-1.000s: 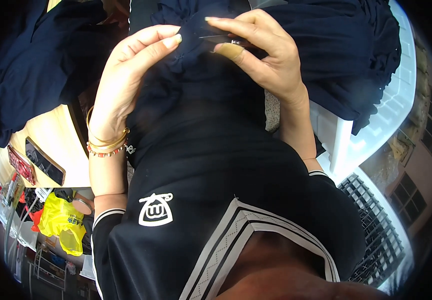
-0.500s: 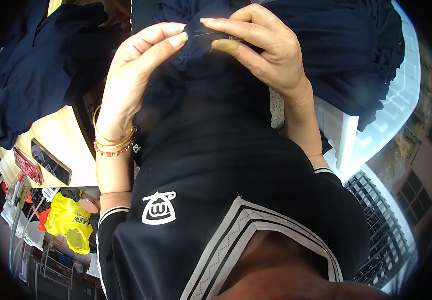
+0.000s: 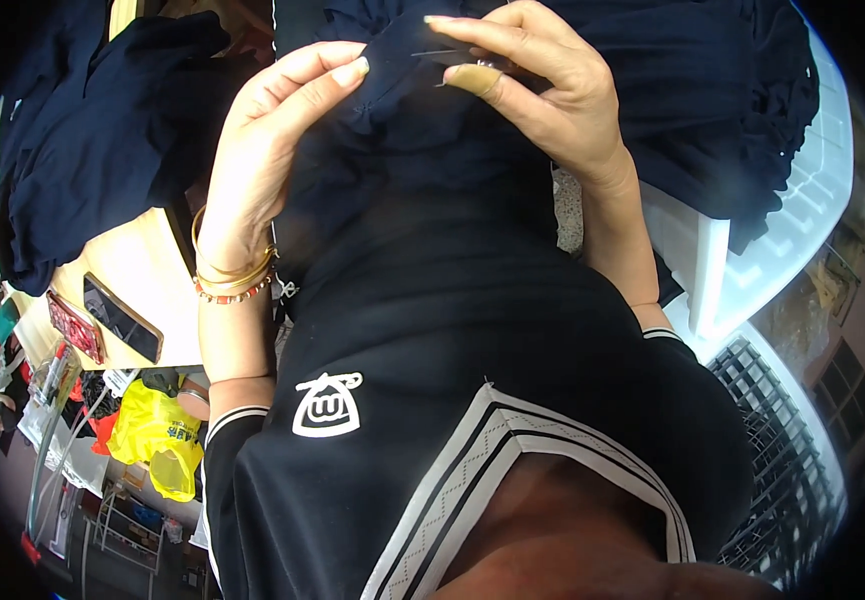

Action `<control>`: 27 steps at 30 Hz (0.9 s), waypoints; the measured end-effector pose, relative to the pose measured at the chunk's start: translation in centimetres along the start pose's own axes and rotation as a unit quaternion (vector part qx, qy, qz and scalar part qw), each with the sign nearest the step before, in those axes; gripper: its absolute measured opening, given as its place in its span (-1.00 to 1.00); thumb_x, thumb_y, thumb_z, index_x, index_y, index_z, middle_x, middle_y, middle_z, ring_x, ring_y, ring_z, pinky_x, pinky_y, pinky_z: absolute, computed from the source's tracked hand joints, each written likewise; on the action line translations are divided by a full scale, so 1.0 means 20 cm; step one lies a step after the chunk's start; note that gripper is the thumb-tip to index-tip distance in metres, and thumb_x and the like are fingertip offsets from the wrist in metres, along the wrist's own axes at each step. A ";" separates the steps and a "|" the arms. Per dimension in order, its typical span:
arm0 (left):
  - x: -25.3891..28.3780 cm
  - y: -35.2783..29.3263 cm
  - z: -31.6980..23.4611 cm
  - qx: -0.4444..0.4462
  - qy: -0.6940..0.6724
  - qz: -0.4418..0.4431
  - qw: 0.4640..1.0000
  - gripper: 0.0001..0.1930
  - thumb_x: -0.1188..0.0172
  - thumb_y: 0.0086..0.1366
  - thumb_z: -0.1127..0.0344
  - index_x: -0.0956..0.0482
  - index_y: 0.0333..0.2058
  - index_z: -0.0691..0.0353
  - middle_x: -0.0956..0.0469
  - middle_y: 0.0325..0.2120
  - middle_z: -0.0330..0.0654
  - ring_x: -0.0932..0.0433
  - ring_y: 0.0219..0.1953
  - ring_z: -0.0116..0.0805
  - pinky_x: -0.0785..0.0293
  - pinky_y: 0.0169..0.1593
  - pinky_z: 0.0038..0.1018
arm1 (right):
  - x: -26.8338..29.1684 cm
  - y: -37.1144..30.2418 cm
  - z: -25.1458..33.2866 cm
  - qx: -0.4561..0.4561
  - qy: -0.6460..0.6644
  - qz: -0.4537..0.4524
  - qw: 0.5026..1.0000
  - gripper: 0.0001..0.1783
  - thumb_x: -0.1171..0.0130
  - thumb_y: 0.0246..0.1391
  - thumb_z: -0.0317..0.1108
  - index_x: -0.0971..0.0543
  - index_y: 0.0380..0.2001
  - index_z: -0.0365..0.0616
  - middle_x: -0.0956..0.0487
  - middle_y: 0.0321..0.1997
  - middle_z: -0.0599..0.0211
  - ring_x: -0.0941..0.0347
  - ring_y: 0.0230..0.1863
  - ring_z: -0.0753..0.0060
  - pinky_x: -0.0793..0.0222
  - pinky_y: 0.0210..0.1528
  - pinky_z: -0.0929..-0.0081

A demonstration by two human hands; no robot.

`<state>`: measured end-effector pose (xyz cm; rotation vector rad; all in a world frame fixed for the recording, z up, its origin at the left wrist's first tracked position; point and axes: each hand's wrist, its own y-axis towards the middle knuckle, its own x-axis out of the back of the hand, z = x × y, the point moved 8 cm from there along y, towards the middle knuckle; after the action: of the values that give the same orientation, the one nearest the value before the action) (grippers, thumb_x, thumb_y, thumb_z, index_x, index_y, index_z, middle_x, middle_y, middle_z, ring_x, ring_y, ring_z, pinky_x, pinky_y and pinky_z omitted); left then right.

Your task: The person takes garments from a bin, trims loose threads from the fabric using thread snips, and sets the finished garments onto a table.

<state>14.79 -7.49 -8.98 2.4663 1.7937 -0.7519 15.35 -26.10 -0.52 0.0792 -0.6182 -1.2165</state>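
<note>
Over dark navy cloth (image 3: pixel 362 160) on my lap, both my hands are raised. My left hand (image 3: pixel 287 105) is closed in a pinch, thumb against forefinger; whatever lies between the tips is too small to make out. My right hand (image 3: pixel 552 95) has its forefinger and thumb apart, with a tan covering (image 3: pixel 474 79) round the thumb tip. A thin needle (image 3: pixel 436 53) juts from between them toward my left hand. Its held end is hidden by the fingers, near a small metal ring (image 3: pixel 486 64). Any thread is too fine to see.
Dark cloth (image 3: pixel 102 150) is heaped on a wooden table at the left, beside a phone (image 3: pixel 123 318) and a red patterned case (image 3: pixel 76 328). At the right, more dark cloth (image 3: pixel 692 110) lies over a white plastic basket (image 3: pixel 802 200). A yellow bag (image 3: pixel 157 430) is at lower left.
My right hand has moved a little to the right with the needle, widening the gap between the hands. My left hand keeps its pinch. The whole view has shifted slightly.
</note>
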 end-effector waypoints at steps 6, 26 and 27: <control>-0.03 0.00 0.00 -0.011 -0.002 0.014 1.000 -0.78 -0.20 0.35 0.42 -0.64 -0.06 0.30 -0.67 -0.20 -0.24 -0.60 -0.12 -0.55 -0.44 0.04 -0.65 | -0.03 0.00 0.02 0.010 -0.013 0.025 1.000 -0.65 -0.36 -0.03 -0.53 -0.66 -0.09 -0.23 -0.52 -0.38 0.24 -0.47 -0.37 0.33 -0.38 -0.30 0.52; -0.10 0.04 -0.07 -0.029 0.181 0.083 0.980 -0.80 -0.13 0.42 0.36 -0.61 -0.10 0.34 -0.61 -0.24 -0.36 -0.49 -0.15 -0.65 -0.34 0.02 -0.70 | -0.04 0.01 0.09 0.064 -0.155 0.054 0.984 -0.74 -0.37 -0.03 -0.44 -0.70 -0.19 -0.16 -0.51 -0.42 0.28 -0.47 -0.42 0.29 -0.38 -0.39 0.46; -0.10 0.03 -0.07 -0.029 0.178 0.086 0.980 -0.80 -0.13 0.42 0.36 -0.61 -0.10 0.33 -0.61 -0.24 -0.36 -0.49 -0.15 -0.65 -0.34 0.02 -0.70 | -0.05 0.01 0.08 0.062 -0.149 0.054 0.985 -0.75 -0.37 -0.03 -0.44 -0.70 -0.20 -0.16 -0.51 -0.42 0.28 -0.47 -0.42 0.29 -0.38 -0.39 0.47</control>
<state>15.46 -9.13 -7.22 2.8105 1.6279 -0.2537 14.54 -24.77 0.55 -0.0319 -0.9480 -1.0914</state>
